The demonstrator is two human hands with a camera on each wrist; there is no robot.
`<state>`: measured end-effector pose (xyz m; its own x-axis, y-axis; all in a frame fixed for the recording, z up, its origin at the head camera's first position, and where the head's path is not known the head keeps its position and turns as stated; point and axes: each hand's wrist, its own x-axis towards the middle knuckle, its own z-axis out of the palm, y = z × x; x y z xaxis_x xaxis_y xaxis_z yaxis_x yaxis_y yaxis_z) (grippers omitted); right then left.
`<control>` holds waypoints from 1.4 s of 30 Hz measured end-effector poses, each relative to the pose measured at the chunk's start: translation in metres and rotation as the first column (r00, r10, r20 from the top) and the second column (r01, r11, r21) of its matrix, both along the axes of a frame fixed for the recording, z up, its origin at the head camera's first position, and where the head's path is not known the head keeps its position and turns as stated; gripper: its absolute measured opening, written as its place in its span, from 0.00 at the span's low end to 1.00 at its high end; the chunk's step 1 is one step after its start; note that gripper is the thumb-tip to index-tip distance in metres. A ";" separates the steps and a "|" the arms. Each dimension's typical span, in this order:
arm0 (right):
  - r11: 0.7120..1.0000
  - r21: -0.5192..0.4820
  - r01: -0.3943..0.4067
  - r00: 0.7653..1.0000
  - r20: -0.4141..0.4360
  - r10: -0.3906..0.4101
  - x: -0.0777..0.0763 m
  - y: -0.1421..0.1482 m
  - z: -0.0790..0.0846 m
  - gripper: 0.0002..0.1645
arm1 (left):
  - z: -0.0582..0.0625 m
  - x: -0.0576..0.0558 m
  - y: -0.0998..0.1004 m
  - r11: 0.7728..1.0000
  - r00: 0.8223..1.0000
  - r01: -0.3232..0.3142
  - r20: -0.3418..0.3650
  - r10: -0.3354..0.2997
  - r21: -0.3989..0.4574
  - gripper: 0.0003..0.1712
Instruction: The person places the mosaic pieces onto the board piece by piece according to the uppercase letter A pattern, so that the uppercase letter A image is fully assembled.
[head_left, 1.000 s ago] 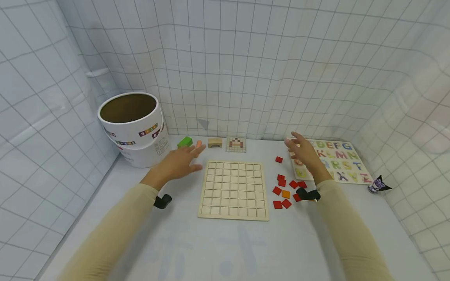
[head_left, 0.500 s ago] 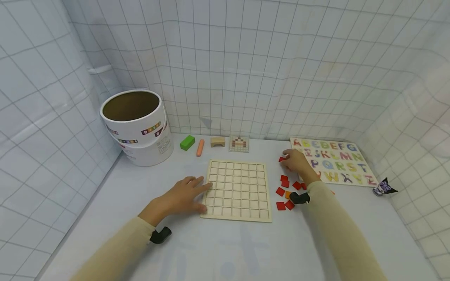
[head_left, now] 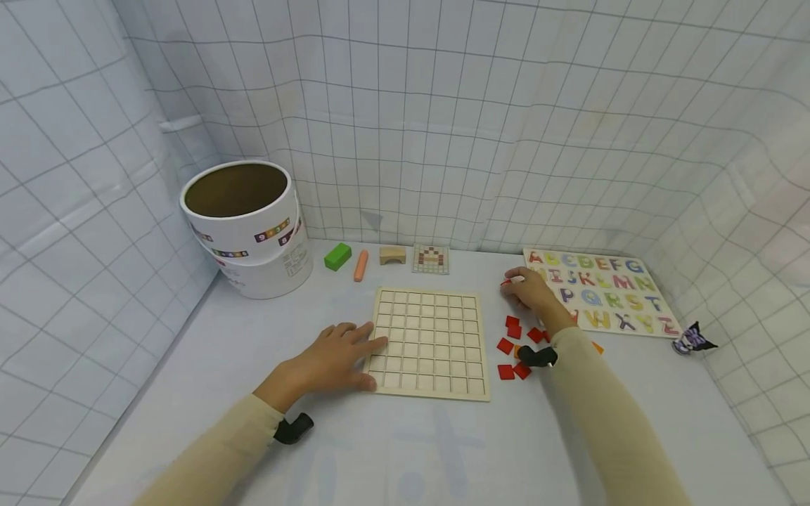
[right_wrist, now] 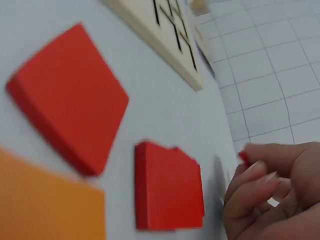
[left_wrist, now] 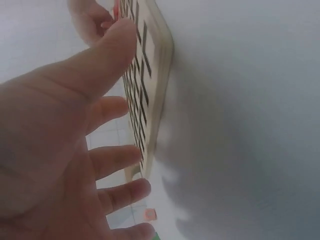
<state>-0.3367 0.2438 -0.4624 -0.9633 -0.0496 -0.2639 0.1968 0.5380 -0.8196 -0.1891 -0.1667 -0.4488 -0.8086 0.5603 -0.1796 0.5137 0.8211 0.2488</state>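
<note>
My left hand (head_left: pixel 330 360) lies at the left edge of a pale wooden grid board (head_left: pixel 433 346), its thumb and fingers spread along the rim. The left wrist view shows those fingers extended beside the board's edge (left_wrist: pixel 162 65). Right of the board, my right hand (head_left: pixel 534 296) pinches a small red square tile (right_wrist: pixel 243 158) between thumb and fingertips, mostly covered by them. Several more red tiles (head_left: pixel 505 372) lie scattered below that hand, with orange ones (head_left: pixel 598 348) among them. In the right wrist view a red tile (right_wrist: pixel 70 100) and an orange tile (right_wrist: pixel 50 200) sit close by.
An alphabet puzzle board (head_left: pixel 591 299) lies beneath and beyond my right forearm, a small figurine (head_left: pixel 692 340) past it. Along the back are a pattern card (head_left: pixel 431 260), a wooden arch block (head_left: pixel 392 256), an orange stick (head_left: pixel 361 266), a green block (head_left: pixel 338 256) and a white bucket (head_left: pixel 268 267).
My left hand has come down from near the green block to the board's left edge. My right hand has lowered from over the alphabet board and picked up the far red tile.
</note>
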 end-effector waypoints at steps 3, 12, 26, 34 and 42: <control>0.963 -0.269 0.036 0.998 0.059 -0.020 -0.001 -0.009 -0.002 0.25 | 0.001 0.000 0.000 1.000 1.000 -0.012 0.011 0.012 -0.013 0.48; 0.850 -0.525 -0.027 0.986 0.127 0.110 0.004 -0.077 -0.006 0.28 | 0.000 0.002 0.004 0.999 0.999 -0.005 0.031 0.006 -0.037 0.48; 0.935 0.168 -0.313 0.941 -0.076 0.329 0.014 -0.127 0.002 0.18 | -0.002 -0.002 0.010 0.996 1.000 -0.009 0.017 0.010 -0.088 0.49; 0.922 0.242 -0.302 0.937 -0.104 0.335 0.013 -0.135 0.003 0.18 | -0.002 -0.001 0.005 0.996 1.000 0.002 -0.008 -0.003 -0.092 0.48; 0.923 0.248 -0.296 0.925 -0.168 0.342 0.025 -0.099 0.012 0.26 | -0.005 0.002 0.002 0.997 1.000 -0.002 -0.002 0.002 -0.073 0.48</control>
<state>-0.3119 0.1449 -0.4504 -0.9393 -0.3275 -0.1026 -0.1734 0.7107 -0.6818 -0.1871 -0.1646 -0.4537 -0.8101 0.5440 -0.2185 0.5124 0.8382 0.1869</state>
